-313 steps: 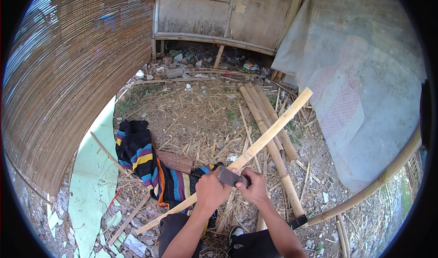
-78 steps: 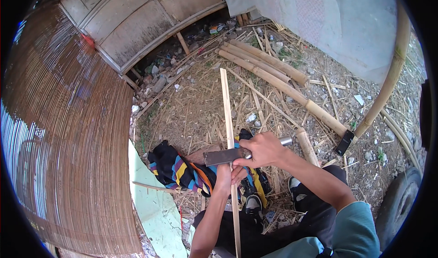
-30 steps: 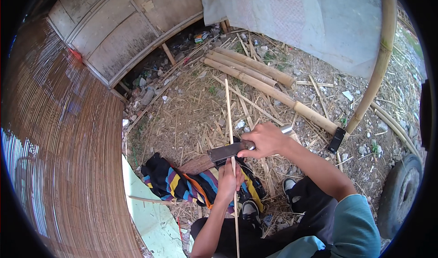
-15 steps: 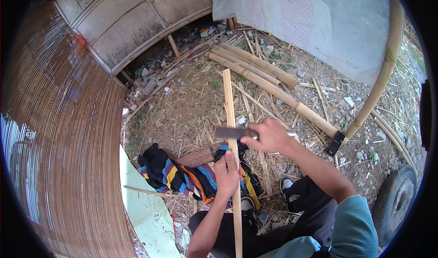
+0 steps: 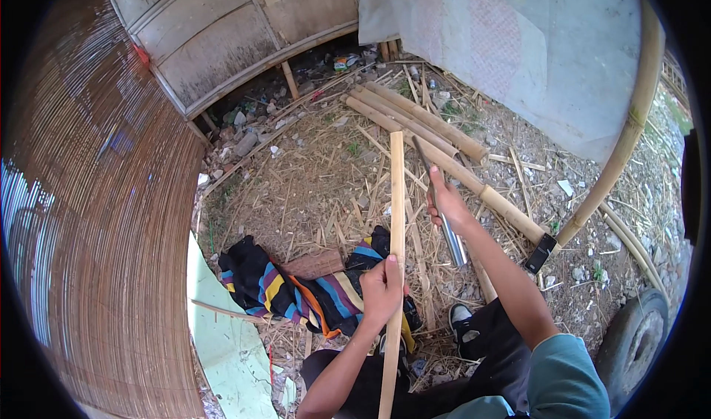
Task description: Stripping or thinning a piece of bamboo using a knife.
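Note:
My left hand (image 5: 382, 291) is closed round a long, pale split bamboo strip (image 5: 398, 197), which stands up lengthwise in front of me and runs down past the lower edge. Just right of the strip, my right hand (image 5: 447, 204) grips a machete (image 5: 452, 243) by its shiny metal handle. The dark blade points away from me and up, its tip close to the strip's far end, seen nearly edge-on. Whether blade and strip touch, I cannot tell. Below the strip lie a striped multicoloured cloth (image 5: 326, 300) and a short wood block (image 5: 314, 264).
Several bamboo poles (image 5: 415, 115) lie on the ground ahead. An upright bamboo post (image 5: 622, 137) stands at right, a small black device (image 5: 541, 253) near its foot. A tyre (image 5: 635, 341) is at lower right. A slatted bamboo screen (image 5: 96, 219) fills the left side.
My right hand has turned the machete from lying across the strip to pointing away beside it, right of the strip. The strip and my left hand have shifted slightly right and down.

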### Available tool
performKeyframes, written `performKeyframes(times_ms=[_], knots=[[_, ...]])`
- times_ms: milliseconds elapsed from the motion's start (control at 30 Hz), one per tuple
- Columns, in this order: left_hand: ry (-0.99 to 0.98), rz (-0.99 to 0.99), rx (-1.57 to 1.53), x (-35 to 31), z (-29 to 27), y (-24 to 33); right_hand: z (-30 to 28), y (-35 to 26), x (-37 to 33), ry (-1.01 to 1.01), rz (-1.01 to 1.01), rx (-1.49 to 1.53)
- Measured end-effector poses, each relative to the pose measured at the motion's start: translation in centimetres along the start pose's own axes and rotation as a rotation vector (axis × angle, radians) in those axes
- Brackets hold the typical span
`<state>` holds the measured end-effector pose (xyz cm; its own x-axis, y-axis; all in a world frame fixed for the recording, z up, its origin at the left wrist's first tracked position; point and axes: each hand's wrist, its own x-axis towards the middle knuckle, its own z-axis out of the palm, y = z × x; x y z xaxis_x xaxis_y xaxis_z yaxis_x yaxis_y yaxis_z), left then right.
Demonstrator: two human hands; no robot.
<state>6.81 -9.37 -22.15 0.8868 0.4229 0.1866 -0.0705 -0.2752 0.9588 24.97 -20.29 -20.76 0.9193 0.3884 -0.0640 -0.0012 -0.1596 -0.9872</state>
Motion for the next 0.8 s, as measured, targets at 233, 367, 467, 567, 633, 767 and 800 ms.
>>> performKeyframes(times_ms=[233,367,467,567,633,767,800], knots=[[-0.116,-0.286,-0.229,0.6,-0.4,1.3,-0.6,1.4,-0.9,-0.109,0.487,0.98],[-0.113,-0.318,-0.605,0.9,-0.9,1.1,0.6,0.0,-2.4,-0.146,0.449,0.96],[-0.163,-0.437,-0.805,0.9,-1.6,0.7,1.2,-1.3,-3.2,-0.168,0.414,0.917],[-0.153,-0.626,-1.122,1.3,-2.3,1.2,1.6,-1.5,-3.3,-0.205,0.411,0.898],[-0.107,-0.65,-1.189,1.8,-2.5,0.6,2.1,-1.9,-3.7,-0.255,0.374,0.9],[-0.05,-0.63,-1.261,2.2,-2.7,0.0,3.2,-2.9,-4.8,-0.307,0.319,0.839],[-0.056,-0.632,-1.277,2.4,-2.8,0.2,3.4,-3.1,-5.1,-0.32,0.293,0.819]])
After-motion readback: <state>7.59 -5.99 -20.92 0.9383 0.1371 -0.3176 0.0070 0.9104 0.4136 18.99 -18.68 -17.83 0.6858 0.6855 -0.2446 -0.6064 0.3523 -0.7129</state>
